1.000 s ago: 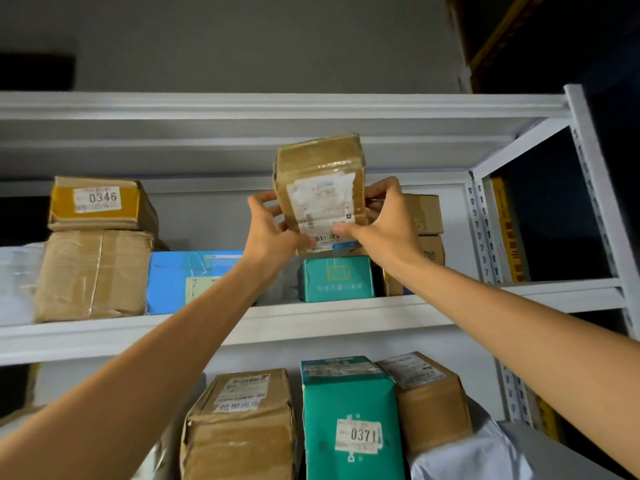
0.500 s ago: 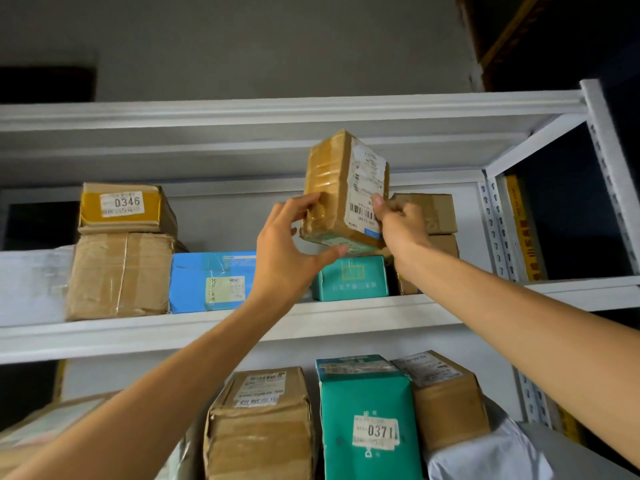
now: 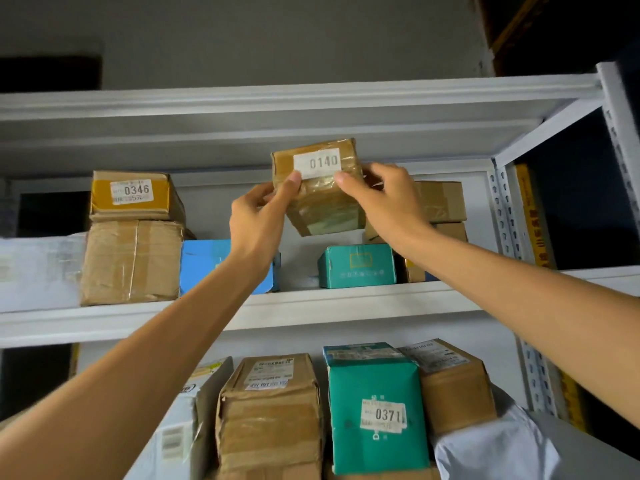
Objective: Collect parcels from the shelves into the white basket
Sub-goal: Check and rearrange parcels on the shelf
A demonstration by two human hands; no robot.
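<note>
Both hands were on one parcel here. The left hand (image 3: 258, 223) pinched the left side of a small brown cardboard box (image 3: 322, 202) wrapped in glossy clear tape, thumb on the front face. The right hand (image 3: 388, 202) gripped the right side the same way. The box hung in the air between them, tilted a bit and clear of the shelf board, with its white sticker (image 3: 318, 163) reading 0140 turned toward the camera. My guess is this was the check-the-number, lift-it-off bit of the job. The next move would be bringing it down and away to the white basket, which wasn't anywhere in view, so that means turning to find it. The tape looked slick and the cardboard a little crumpled, so I'd want a firm hold on the way down. Just below the hands a small teal carton (image 3: 356, 266) sat on the white metal shelf (image 3: 311, 306). Two stacked brown cartons (image 3: 445, 206) sat behind the right hand. Left of the left hand was a flat blue box (image 3: 204, 265), and further out a big taped brown box (image 3: 131, 261) with a yellow-taped box marked 0346 (image 3: 133, 195) on top. Under the forearms, the lower level held more parcels, including a tall teal parcel marked 0371 (image 3: 377, 410).
</note>
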